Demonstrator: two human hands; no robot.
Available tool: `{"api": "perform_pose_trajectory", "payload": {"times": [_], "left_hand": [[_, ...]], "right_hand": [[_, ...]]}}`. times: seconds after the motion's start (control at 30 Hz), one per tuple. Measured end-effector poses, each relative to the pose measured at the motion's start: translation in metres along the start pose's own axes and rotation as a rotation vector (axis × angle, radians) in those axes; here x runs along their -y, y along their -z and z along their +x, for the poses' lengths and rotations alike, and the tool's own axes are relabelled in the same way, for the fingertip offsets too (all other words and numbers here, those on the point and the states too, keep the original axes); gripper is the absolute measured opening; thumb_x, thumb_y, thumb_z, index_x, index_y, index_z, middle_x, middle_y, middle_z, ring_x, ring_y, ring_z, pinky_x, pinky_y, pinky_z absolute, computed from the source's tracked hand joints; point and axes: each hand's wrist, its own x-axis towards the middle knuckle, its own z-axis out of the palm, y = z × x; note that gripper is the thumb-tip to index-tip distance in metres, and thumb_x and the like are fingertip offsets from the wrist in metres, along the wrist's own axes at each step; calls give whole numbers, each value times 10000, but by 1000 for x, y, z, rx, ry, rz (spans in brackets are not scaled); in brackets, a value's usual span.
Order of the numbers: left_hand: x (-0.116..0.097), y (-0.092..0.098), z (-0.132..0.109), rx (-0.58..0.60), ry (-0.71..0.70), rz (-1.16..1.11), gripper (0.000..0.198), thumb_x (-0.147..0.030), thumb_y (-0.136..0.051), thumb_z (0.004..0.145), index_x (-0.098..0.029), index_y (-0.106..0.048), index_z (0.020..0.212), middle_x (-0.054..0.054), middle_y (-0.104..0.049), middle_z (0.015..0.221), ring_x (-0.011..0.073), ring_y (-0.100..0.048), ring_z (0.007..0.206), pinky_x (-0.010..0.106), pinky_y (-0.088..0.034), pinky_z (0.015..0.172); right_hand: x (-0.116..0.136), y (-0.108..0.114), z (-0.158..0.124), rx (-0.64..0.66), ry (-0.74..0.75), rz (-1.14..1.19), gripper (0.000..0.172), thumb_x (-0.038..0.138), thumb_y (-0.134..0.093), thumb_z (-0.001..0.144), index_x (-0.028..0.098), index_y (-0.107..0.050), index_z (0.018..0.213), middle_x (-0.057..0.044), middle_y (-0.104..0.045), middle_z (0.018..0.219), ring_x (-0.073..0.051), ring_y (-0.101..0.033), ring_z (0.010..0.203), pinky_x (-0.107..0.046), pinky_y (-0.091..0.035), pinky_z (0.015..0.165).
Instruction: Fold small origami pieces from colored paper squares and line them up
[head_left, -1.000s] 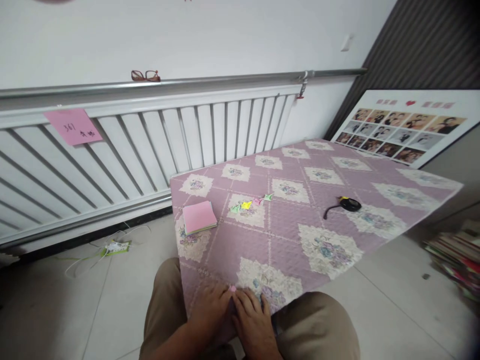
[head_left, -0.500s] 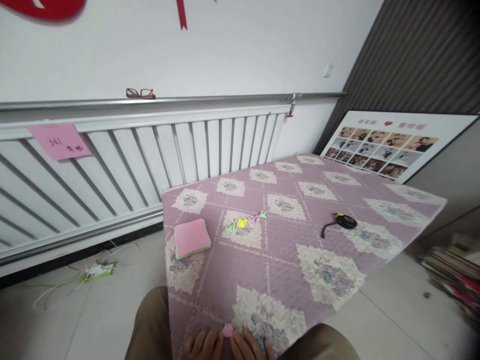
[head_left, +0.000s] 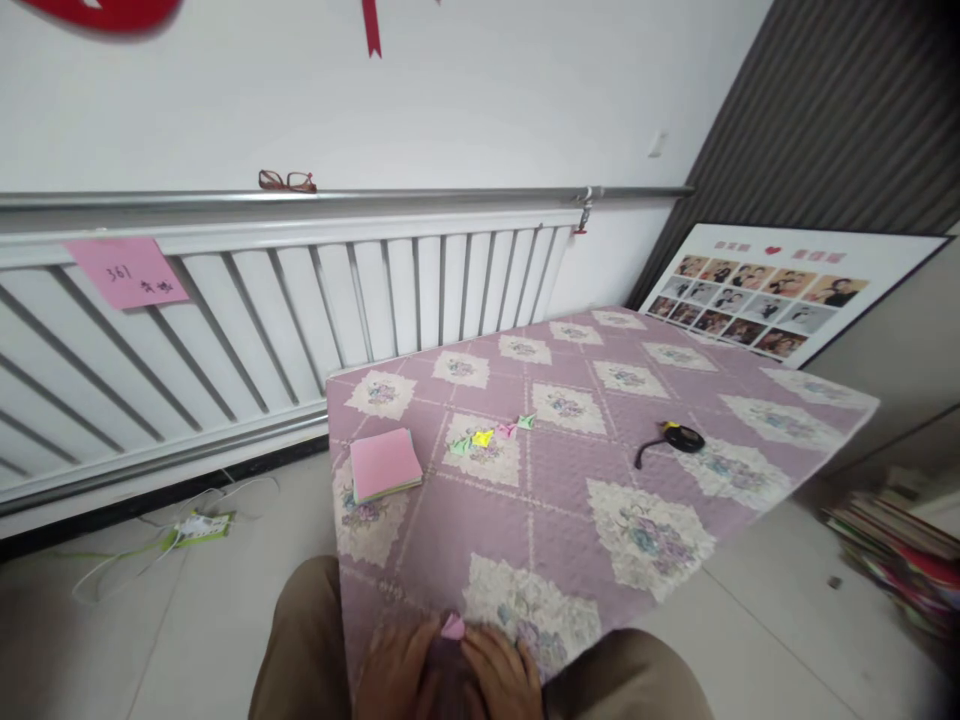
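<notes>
At the near edge of the cloth-covered table, a small folded piece of pink paper [head_left: 453,627] sits between the fingertips of my two hands. My left hand [head_left: 396,665] grips it from the left, fingers together. From the right, my right hand [head_left: 504,668] pinches its other side. My thumbs are partly hidden below the paper. Farther up the table is a short row of small folded paper shapes: a green one [head_left: 460,446], a yellow one [head_left: 482,438], a pink one [head_left: 506,431] and another green one [head_left: 526,422].
A stack of coloured paper squares [head_left: 385,465], pink on top, lies at the table's left. A coiled black cable [head_left: 684,438] rests at the right. Behind the table [head_left: 480,520] stand a white radiator [head_left: 420,290] and a photo board [head_left: 795,290]. Eyeglasses [head_left: 288,181] sit on the pipe.
Both hands have moved slightly up in the view with the pink paper between them, and more of each hand shows. The view has shifted a little. The things on the table lie as before.
</notes>
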Motion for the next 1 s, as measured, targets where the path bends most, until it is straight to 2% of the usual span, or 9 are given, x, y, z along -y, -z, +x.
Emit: {"api": "perform_pose_trajectory", "payload": {"times": [0.1, 0.2, 0.33, 0.5, 0.77, 0.9, 1.0], "left_hand": [[-15, 28, 10, 50, 68, -152, 366, -182, -532, 824, -256, -595, 1176, 49, -647, 1143, 223, -579, 1050, 374, -417, 938], [-28, 45, 18, 53, 91, -224, 244, -149, -502, 844, -258, -638, 1015, 27, -651, 1051, 211, -567, 1017, 366, -404, 919], [-32, 48, 19, 53, 92, -222, 247, -125, -488, 842, -246, -641, 993, 37, -645, 1041, 217, -556, 997, 369, -395, 901], [-30, 51, 17, 76, 82, -220, 304, -83, -486, 810, -250, -645, 1008, 26, -642, 1033, 205, -551, 990, 350, -391, 897], [-30, 54, 30, 178, 101, -164, 178, -196, -501, 898, -245, -662, 955, 19, -636, 971, 199, -547, 955, 324, -380, 850], [-25, 56, 41, 225, 61, -193, 181, -204, -496, 906, -204, -668, 848, 32, -629, 910, 183, -558, 894, 297, -386, 799], [-21, 65, 50, 203, 52, -421, 148, -167, -533, 853, -185, -659, 778, 26, -627, 855, 158, -566, 837, 258, -402, 752]], "right_hand": [[1, 19, 9, 69, -82, 137, 364, 196, -489, 841, 311, -599, 1168, -3, -671, 1163, -218, -626, 1049, -402, -465, 893], [3, 28, 18, 27, -223, 274, 295, 213, -427, 894, 261, -624, 1108, -52, -694, 1047, -210, -642, 973, -372, -501, 840], [3, 33, 32, 38, -308, 352, 235, 216, -427, 901, 250, -644, 986, -33, -690, 916, -190, -641, 860, -328, -504, 763], [6, 39, 45, 119, -260, 332, 177, 214, -495, 882, 286, -655, 899, 10, -672, 860, -170, -617, 829, -312, -440, 764], [10, 32, 55, 178, -237, 204, 93, 225, -619, 827, 304, -666, 829, 27, -635, 793, -171, -581, 798, -305, -378, 759], [4, 33, 65, 245, -233, 391, 167, 234, -548, 869, 248, -649, 737, -4, -632, 771, -175, -583, 771, -301, -400, 739], [-2, 46, 75, 281, -216, 590, 263, 275, -491, 897, 221, -627, 679, -10, -612, 737, -153, -583, 717, -256, -425, 659]]}}
